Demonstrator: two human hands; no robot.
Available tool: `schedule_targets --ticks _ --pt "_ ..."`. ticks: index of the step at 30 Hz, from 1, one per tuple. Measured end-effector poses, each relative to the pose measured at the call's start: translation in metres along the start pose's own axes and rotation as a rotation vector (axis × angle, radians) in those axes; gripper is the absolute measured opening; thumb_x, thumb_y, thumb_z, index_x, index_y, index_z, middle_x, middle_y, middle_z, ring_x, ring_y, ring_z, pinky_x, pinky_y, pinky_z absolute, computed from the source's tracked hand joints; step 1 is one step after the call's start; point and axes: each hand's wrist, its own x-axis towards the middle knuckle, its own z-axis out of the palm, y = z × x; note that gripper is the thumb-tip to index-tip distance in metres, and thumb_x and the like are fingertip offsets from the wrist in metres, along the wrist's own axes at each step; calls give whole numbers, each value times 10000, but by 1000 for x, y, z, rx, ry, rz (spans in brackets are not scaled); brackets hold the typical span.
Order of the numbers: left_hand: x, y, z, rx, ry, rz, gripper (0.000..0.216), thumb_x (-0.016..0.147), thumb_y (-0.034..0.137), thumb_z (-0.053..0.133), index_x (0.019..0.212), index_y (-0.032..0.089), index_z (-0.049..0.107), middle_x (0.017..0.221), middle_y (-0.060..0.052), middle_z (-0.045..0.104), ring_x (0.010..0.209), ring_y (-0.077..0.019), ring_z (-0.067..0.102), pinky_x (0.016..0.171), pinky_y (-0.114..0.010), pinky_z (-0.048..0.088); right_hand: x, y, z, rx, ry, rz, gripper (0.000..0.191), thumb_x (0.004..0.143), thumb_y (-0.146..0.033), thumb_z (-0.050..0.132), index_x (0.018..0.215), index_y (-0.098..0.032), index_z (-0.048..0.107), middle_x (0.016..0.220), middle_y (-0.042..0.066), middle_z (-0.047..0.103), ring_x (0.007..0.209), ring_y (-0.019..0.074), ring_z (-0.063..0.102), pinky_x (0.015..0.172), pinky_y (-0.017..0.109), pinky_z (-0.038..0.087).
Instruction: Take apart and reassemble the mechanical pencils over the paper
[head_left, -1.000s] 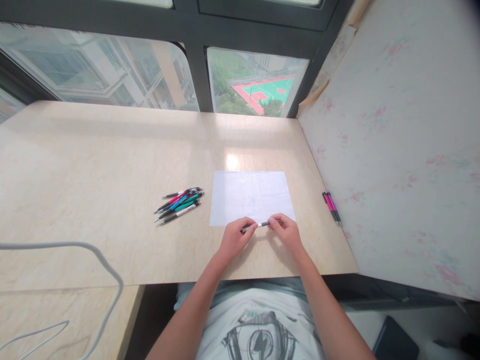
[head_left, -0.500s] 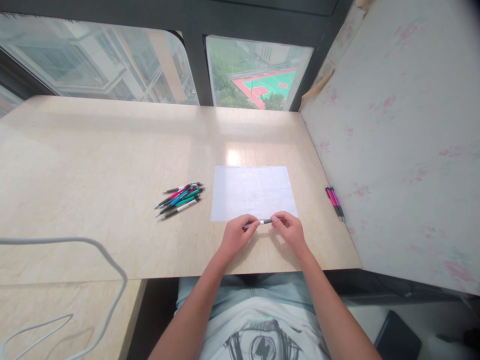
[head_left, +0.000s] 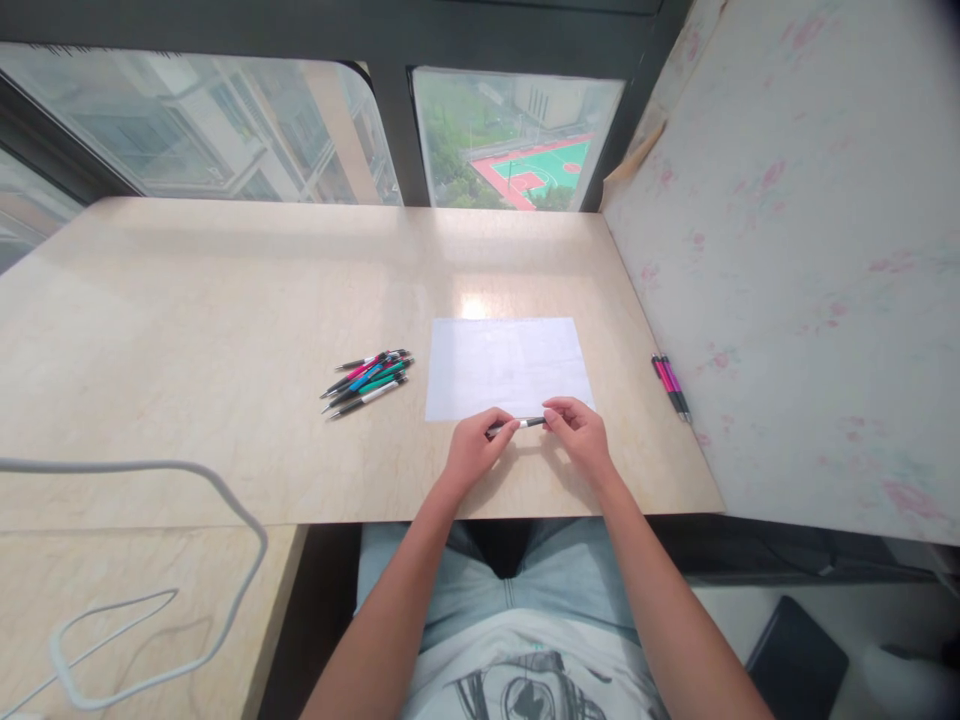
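Observation:
Between my two hands is a black and white pen (head_left: 530, 423), held level near the front edge of a white sheet of paper (head_left: 506, 365). My left hand (head_left: 480, 445) pinches one end between thumb and fingers. At the other end, my right hand (head_left: 577, 436) grips the dark part with its fingertips. Both ends of the pen are partly covered by my fingers. Left of the paper lies a loose pile of pens (head_left: 369, 384) in black, white, red, blue and green.
Two pink and purple pens (head_left: 671, 387) lie side by side along the patterned wall (head_left: 795, 300). A grey cable (head_left: 225, 490) loops over the tabletop (head_left: 247, 300) at the left. Windows (head_left: 517, 140) stand behind the far edge.
The whole view has shifted slightly, so the desk appears a little higher. Both hands keep hold of the pen in nearly the same pose.

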Motion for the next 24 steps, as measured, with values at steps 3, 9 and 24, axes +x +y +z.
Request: schedule_targets --ticks 3,9,24 --pt "0 0 1 -14 6 11 273 920 422 565 843 199 700 822 -28 741 739 -170 645 714 -281 480 1 4 0 47 -12 -23 334 806 -512 721 955 -214 708 837 50 722 734 211 694 733 378 569" --pt "3 1 0 -18 24 21 273 915 412 557 817 190 682 782 -25 720 727 -169 631 705 -284 470 4 0 1 40 -38 -91 249 824 -443 710 917 -212 712 895 55 722 765 193 663 737 350 544" --pt "8 -2 -2 -100 77 26 242 885 403 628 816 193 728 813 -38 752 735 -175 655 721 -292 508 4 -4 2 23 -35 -58 350 890 -534 604 723 -227 598 574 -27 533 550 145 499 556 289 425"
